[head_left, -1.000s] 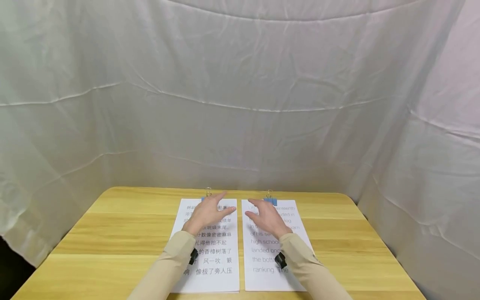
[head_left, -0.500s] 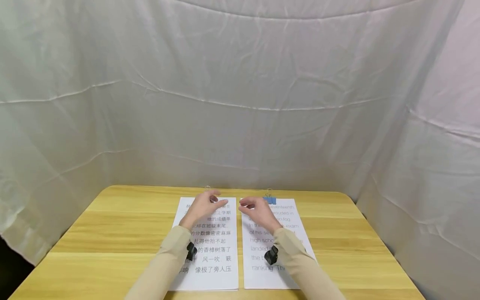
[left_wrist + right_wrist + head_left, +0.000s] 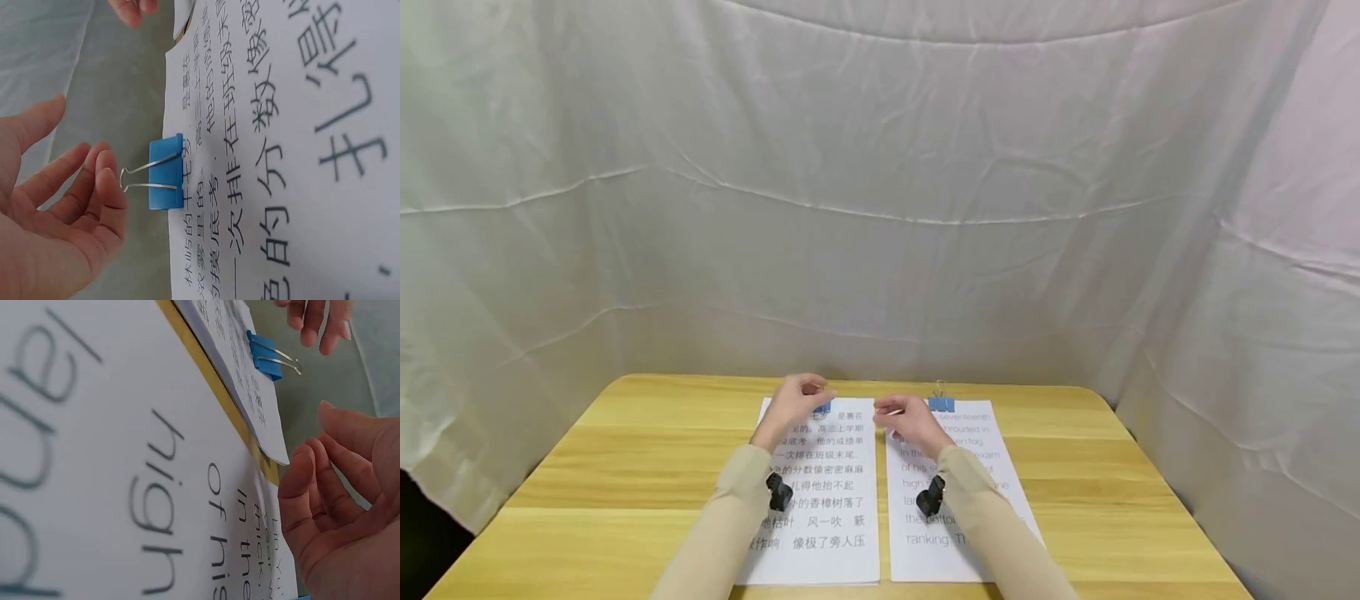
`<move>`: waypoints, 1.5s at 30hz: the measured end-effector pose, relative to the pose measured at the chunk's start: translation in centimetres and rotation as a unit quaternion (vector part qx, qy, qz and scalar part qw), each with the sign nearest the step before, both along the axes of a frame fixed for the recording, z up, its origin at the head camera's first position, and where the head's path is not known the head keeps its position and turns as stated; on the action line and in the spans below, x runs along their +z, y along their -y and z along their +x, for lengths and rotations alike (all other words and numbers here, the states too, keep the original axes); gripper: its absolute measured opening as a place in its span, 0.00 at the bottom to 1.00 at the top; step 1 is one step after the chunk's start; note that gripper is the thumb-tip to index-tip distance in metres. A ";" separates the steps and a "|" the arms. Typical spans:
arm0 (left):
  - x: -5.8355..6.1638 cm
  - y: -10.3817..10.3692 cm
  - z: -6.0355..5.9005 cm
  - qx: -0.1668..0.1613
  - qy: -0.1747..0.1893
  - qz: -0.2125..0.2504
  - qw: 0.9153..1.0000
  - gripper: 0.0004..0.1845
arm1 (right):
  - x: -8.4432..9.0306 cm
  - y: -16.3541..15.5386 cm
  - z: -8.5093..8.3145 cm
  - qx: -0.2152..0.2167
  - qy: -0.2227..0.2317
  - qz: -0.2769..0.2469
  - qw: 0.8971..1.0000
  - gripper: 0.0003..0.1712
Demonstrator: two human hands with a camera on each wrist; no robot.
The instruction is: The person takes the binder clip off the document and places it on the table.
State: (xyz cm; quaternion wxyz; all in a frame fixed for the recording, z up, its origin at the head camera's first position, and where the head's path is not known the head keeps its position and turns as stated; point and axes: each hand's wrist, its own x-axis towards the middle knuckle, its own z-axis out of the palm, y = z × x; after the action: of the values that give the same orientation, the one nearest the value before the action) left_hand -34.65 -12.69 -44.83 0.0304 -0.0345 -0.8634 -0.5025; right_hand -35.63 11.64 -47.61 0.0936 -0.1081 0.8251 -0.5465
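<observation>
Two paper stacks lie side by side, each with a blue binder clip on its far edge. The left stack (image 3: 827,533) bears Chinese print, the right stack (image 3: 936,558) English. My left hand (image 3: 792,408) hovers over the top left corner of its stack, fingers loosely bent and holding nothing. In the left wrist view its fingertips are close to the wire handles of the left clip (image 3: 165,174); whether they touch cannot be told. My right hand (image 3: 910,421) is above the right stack's top left corner, fingers loosely bent, nothing between them. The right clip (image 3: 941,403) sits beyond it.
Both stacks lie on a wooden table (image 3: 1097,508), with a narrow strip of wood between them. A pale hanging cloth (image 3: 880,250) surrounds the table's back and sides. Small black cameras (image 3: 779,493) are worn on both wrists.
My left hand has moved left, uncovering the left clip's blue body. My right hand has shifted slightly left. The fingers of both hands have bent more; the stacks have stayed put.
</observation>
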 end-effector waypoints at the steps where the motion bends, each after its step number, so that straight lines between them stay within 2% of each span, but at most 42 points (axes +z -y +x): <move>1: -0.1 0.1 -0.1 0.004 0.000 0.007 1.000 0.20 | -0.1 0.1 -0.2 -0.003 0.000 -0.001 1.000 0.21; 5: -0.4 0.7 -0.5 0.022 0.007 0.035 0.999 0.20 | -0.6 0.4 -1.0 -0.010 0.004 0.000 1.000 0.22; 11: -1.3 1.4 -0.6 0.053 0.045 0.078 0.995 0.20 | -1.1 0.8 -1.8 -0.001 0.022 0.007 1.000 0.25; 19: -2.0 1.9 -1.3 0.068 0.050 0.145 0.986 0.24 | -1.0 0.8 -2.7 -0.012 0.042 0.033 0.999 0.26; 25: -2.1 1.8 -1.8 0.085 0.057 0.141 0.985 0.22 | -1.0 1.2 -3.3 0.004 0.036 0.051 0.998 0.25; 34: -2.4 1.5 -2.7 0.083 0.064 0.150 0.983 0.23 | -1.0 1.3 -4.0 0.011 0.024 0.064 0.998 0.23; 45: -1.9 1.2 -3.4 0.084 0.080 0.155 0.981 0.23 | -1.0 2.0 -4.9 -0.005 0.026 0.058 0.998 0.20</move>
State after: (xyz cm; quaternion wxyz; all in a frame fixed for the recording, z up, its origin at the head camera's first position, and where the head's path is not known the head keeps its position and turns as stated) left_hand -38.07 -13.85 -46.76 0.0086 0.0836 -0.7748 -0.6266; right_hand -40.56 9.63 -48.60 0.1181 -0.0844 0.8534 -0.5007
